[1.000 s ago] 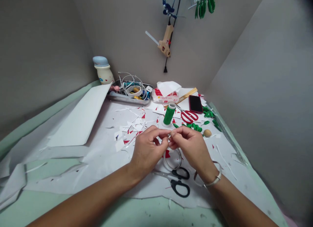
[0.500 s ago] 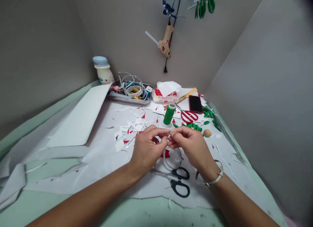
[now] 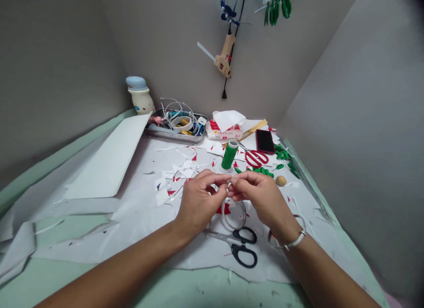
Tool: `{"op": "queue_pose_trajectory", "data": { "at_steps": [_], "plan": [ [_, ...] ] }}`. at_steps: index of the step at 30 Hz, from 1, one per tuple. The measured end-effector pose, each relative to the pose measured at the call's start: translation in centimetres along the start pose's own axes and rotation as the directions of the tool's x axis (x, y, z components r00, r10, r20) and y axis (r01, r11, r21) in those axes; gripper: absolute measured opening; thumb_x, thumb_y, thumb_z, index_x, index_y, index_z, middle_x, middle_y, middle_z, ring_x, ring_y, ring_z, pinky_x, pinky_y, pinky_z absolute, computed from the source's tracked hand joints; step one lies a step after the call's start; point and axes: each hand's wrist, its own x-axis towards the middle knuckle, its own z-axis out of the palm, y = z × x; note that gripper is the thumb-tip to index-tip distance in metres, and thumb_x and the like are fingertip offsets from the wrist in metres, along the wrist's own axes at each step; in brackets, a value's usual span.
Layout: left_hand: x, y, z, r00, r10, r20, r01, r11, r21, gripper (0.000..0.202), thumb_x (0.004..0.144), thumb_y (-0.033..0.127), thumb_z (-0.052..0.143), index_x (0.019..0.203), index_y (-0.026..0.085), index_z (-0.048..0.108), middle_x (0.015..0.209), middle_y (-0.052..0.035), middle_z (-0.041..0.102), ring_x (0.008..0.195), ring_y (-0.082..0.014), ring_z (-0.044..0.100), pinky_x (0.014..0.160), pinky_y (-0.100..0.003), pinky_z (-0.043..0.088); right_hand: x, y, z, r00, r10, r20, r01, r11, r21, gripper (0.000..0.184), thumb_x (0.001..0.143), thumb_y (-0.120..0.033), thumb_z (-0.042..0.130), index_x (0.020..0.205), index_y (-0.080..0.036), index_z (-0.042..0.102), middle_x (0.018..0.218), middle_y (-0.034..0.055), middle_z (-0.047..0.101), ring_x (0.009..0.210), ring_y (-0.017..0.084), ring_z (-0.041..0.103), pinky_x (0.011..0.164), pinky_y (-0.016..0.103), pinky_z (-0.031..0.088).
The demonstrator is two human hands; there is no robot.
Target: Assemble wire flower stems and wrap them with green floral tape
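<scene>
My left hand and my right hand meet at the fingertips above the paper-covered table. Both pinch a thin silvery wire, which curves down into a loop below them. The exact twist between my fingers is hidden. Under my hands lie black-handled scissors, closed and apart from my fingers. A green thread spool stands just beyond my left fingertips. Green beaded leaves and a small wooden bead lie beyond my right hand.
Red-handled scissors, a phone and a tissue pack lie at the back. A metal tray holds cables. Red and white paper scraps litter the table. A glue gun hangs on the wall.
My hands stay pinched together, shifting only slightly. My right wrist has turned a little, and the wire loop below has swung slightly.
</scene>
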Motion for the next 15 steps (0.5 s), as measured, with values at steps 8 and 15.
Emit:
{"op": "queue_pose_trajectory", "data": {
  "at_steps": [8, 15],
  "plan": [
    [0.00, 0.03, -0.02, 1.000, -0.007, 0.004, 0.007, 1.000, -0.001, 0.024, 0.073, 0.007, 0.062, 0.087, 0.022, 0.074, 0.076, 0.0007, 0.066, 0.065, -0.0072, 0.058, 0.056, -0.017, 0.049, -0.14, -0.23, -0.16, 1.000, -0.018, 0.002, 0.018, 0.999, -0.039, 0.014, 0.076, -0.029, 0.064, 0.076, -0.015, 0.068, 0.070, 0.0026, 0.069, 0.063, 0.013, 0.066, 0.063, 0.025, 0.056],
    [0.04, 0.17, -0.11, 1.000, -0.007, 0.013, 0.007, 1.000, 0.006, 0.024, 0.074, 0.007, 0.062, 0.087, 0.023, 0.074, 0.076, 0.0004, 0.066, 0.066, -0.0077, 0.058, 0.057, -0.018, 0.050, -0.28, -0.42, -0.10, 1.000, -0.024, -0.009, 0.024, 0.998, -0.053, 0.017, 0.075, -0.032, 0.064, 0.077, -0.015, 0.068, 0.071, 0.0027, 0.069, 0.065, 0.014, 0.066, 0.064, 0.026, 0.057]
  ]
}}
